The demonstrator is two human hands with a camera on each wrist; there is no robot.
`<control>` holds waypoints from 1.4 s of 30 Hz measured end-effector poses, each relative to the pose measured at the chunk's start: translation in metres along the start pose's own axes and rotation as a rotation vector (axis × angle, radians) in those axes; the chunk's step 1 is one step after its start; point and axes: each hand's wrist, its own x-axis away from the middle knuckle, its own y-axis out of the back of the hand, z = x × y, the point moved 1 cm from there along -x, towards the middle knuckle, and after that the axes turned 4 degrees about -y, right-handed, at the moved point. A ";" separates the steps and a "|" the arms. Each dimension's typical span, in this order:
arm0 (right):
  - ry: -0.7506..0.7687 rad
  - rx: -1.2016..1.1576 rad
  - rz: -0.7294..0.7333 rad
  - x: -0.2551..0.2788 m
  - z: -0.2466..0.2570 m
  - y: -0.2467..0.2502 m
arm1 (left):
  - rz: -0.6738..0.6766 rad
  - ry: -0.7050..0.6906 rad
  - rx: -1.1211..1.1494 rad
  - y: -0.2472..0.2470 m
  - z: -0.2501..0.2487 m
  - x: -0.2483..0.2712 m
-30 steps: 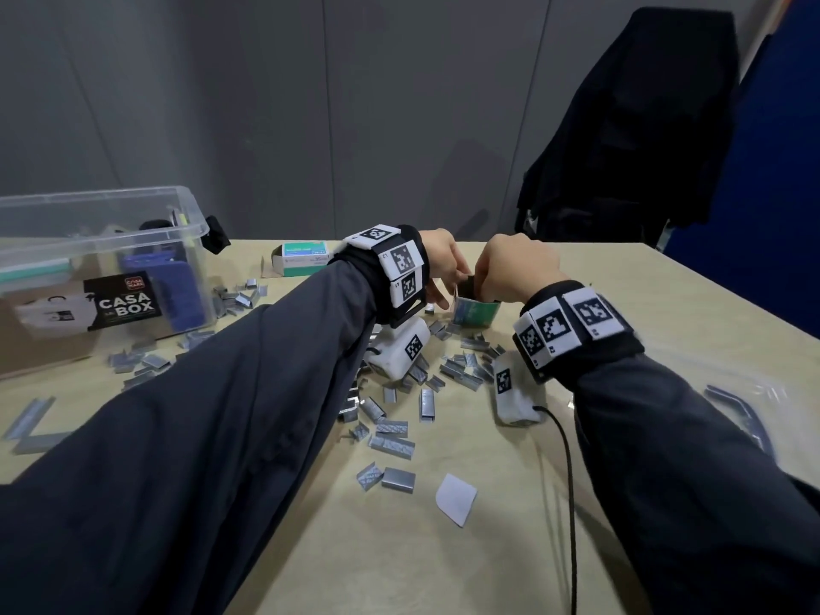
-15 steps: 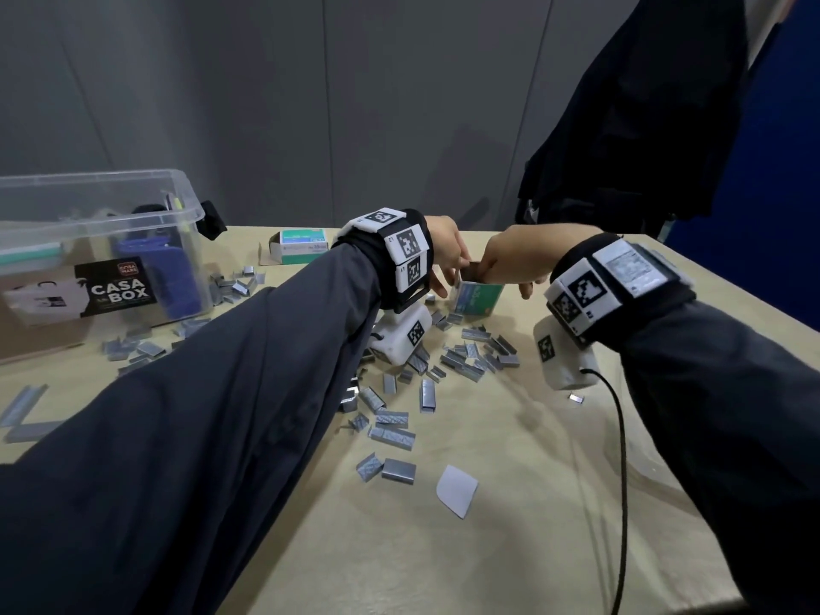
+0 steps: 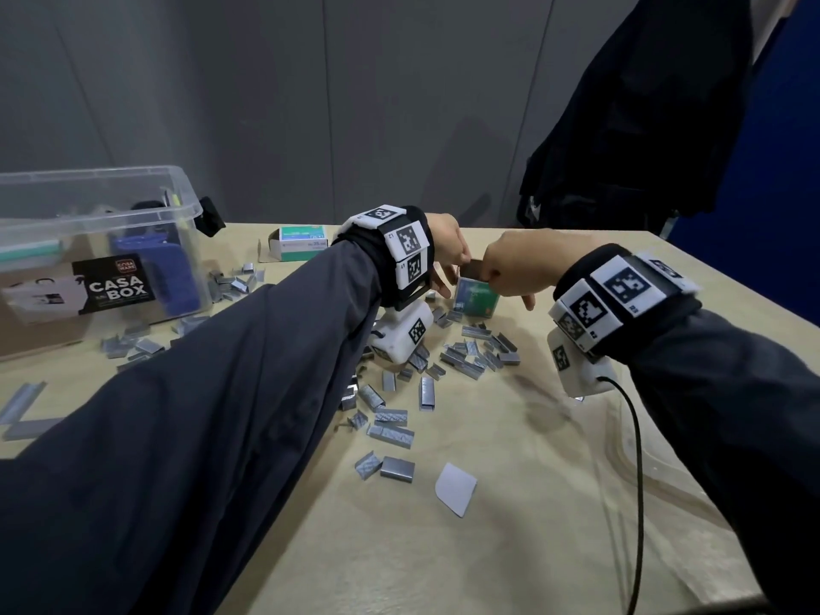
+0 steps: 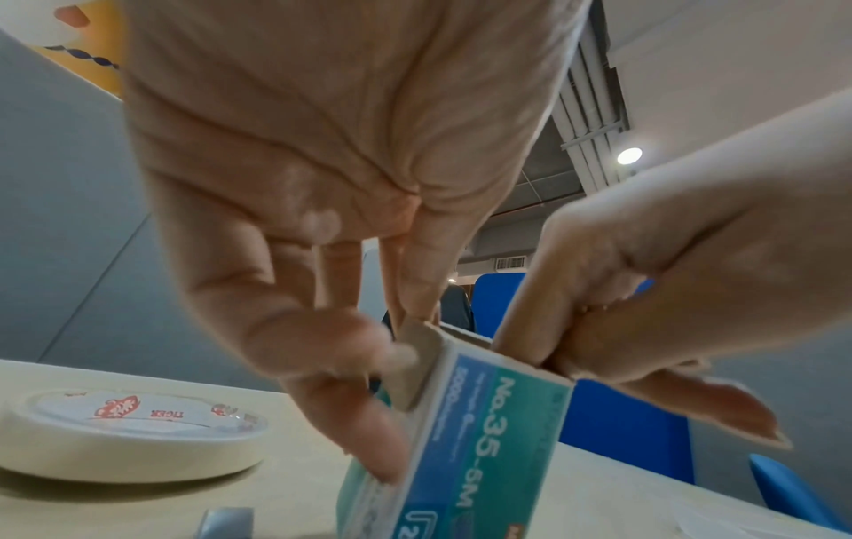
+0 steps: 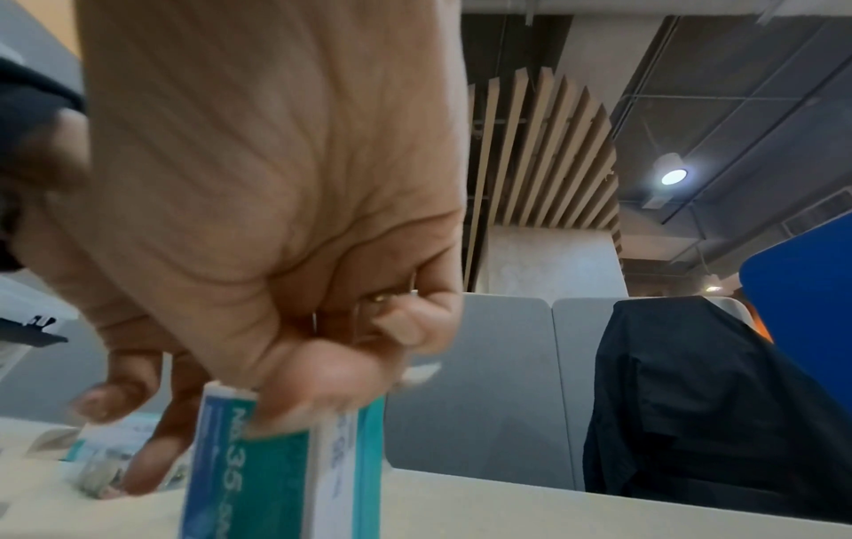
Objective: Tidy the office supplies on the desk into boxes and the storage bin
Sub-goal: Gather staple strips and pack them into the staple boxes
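Note:
A green staple box (image 3: 478,299) stands upright on the desk with its top flap open. My left hand (image 3: 446,281) steadies it: in the left wrist view the thumb (image 4: 368,419) presses the box (image 4: 484,437) by the flap, with fingers behind the top edge. My right hand (image 3: 492,275) pinches a dark staple strip (image 3: 474,270) at the box's open top. In the right wrist view the curled right hand (image 5: 359,364) sits over the box (image 5: 286,466). Loose staple strips (image 3: 470,352) lie scattered in front.
A clear storage bin (image 3: 191,206) stands at the far left, holding a blue item. A second staple box (image 3: 301,244) lies behind. A tape roll (image 4: 129,430) sits left of the box. A paper scrap (image 3: 455,488) lies near. A dark jacket (image 3: 643,126) hangs behind the desk.
My right wrist has swung out to the right and lifted, while its fingers stay at the box's top. The left hand has kept its hold on the box.

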 end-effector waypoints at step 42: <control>-0.238 -0.339 0.241 0.024 0.008 -0.011 | 0.071 -0.087 -0.069 0.001 0.007 0.016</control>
